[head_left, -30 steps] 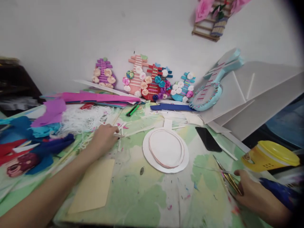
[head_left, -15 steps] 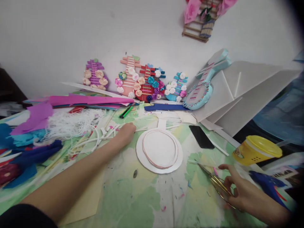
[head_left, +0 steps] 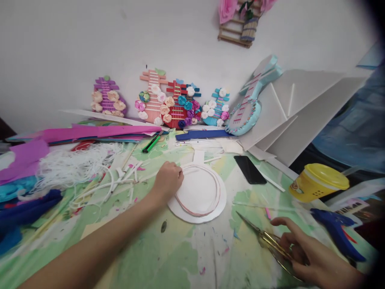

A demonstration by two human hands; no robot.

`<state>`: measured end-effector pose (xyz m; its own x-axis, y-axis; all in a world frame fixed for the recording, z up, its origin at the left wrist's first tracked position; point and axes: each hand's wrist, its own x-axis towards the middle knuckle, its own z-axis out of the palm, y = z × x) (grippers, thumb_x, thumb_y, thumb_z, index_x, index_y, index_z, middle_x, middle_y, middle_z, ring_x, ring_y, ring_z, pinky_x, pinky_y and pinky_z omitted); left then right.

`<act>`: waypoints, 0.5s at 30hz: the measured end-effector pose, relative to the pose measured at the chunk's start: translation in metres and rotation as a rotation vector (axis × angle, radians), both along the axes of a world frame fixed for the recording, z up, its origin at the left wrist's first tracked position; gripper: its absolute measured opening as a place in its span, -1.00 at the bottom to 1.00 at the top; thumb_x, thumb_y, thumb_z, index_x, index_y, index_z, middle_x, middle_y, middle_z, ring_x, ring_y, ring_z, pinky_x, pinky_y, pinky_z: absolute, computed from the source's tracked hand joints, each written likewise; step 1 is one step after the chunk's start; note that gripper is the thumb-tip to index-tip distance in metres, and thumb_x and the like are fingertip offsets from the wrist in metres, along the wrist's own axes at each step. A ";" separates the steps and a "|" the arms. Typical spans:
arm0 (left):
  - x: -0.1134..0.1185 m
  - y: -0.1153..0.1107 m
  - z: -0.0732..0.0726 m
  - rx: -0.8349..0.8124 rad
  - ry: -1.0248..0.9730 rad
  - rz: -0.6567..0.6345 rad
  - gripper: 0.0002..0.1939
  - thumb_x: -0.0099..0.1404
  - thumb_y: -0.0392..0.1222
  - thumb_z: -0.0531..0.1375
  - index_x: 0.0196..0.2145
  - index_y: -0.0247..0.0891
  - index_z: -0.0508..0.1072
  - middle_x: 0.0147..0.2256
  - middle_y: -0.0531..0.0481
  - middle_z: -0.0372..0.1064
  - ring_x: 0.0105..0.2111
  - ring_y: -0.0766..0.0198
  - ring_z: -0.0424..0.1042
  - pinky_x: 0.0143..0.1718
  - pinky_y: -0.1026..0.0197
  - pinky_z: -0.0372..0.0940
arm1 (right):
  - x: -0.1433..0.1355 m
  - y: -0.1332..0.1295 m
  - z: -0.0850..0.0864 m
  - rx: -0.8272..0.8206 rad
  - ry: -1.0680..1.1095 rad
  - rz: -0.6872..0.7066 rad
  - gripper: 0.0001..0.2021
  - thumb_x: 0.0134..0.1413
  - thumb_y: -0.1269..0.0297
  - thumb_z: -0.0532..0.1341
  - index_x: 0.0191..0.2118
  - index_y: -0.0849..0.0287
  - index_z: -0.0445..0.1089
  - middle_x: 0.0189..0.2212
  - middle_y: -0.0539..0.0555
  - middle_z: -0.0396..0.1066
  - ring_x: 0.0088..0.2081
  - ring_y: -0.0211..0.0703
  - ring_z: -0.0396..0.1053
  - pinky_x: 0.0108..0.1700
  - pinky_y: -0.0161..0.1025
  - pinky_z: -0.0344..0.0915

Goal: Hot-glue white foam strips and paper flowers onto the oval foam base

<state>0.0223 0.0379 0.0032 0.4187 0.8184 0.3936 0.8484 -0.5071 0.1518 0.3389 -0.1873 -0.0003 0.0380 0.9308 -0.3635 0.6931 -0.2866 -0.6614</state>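
The left hand (head_left: 168,181) is resting on the left edge of the white foam cutout (head_left: 200,194) lying mid-table, fingers curled together. The right hand (head_left: 313,259) is lying over the scissors (head_left: 270,243) at the table's near right, fingers loosely spread across the handles.

Left hand (head_left: 168,181) resting on the left edge of the white oval cutout (head_left: 200,194), right hand (head_left: 313,259) lying over gold scissors (head_left: 267,241) near right, black phone (head_left: 249,169) lying beyond.

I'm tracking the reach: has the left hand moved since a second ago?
Yes. The left hand went right, from the white strips to the left edge of the white foam cutout, which it now touches.
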 end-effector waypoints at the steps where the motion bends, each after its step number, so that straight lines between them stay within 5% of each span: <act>1: 0.004 0.000 -0.002 0.004 0.004 -0.006 -0.71 0.24 -0.30 0.03 -0.41 -0.34 0.56 -0.38 -0.18 0.43 -0.24 0.09 0.32 -0.17 0.12 0.22 | 0.000 0.000 -0.001 -0.010 0.000 0.002 -0.37 -0.23 0.45 0.12 0.06 0.03 0.01 -0.48 -0.10 0.26 -0.57 -0.31 0.16 -0.54 -0.38 0.06; 9: 0.009 0.003 -0.007 -0.053 -0.007 0.008 -0.73 0.18 -0.29 0.07 -0.54 -0.32 0.54 -0.49 -0.20 0.43 -0.32 0.03 0.32 -0.29 0.08 0.21 | 0.002 -0.010 -0.018 0.014 0.026 -0.042 -0.47 -0.12 0.38 0.11 0.02 -0.01 -0.02 -0.50 -0.12 0.23 -0.63 -0.37 0.06 -0.60 -0.39 -0.04; 15: -0.002 0.009 -0.005 -0.097 -0.126 0.021 -0.77 0.19 -0.28 0.10 -0.40 -0.28 0.58 -0.42 -0.10 0.50 -0.31 0.09 0.35 -0.26 0.12 0.21 | 0.000 -0.026 -0.027 0.143 -0.006 -0.124 -0.50 -0.06 0.26 0.16 0.04 0.00 0.02 -0.53 -0.11 0.20 -0.66 -0.40 0.04 -0.63 -0.41 -0.08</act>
<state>0.0198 0.0467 -0.0021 0.3531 0.8631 0.3611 0.8298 -0.4672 0.3051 0.3388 -0.2133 -0.0277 0.1576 0.9610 -0.2271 0.6625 -0.2735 -0.6974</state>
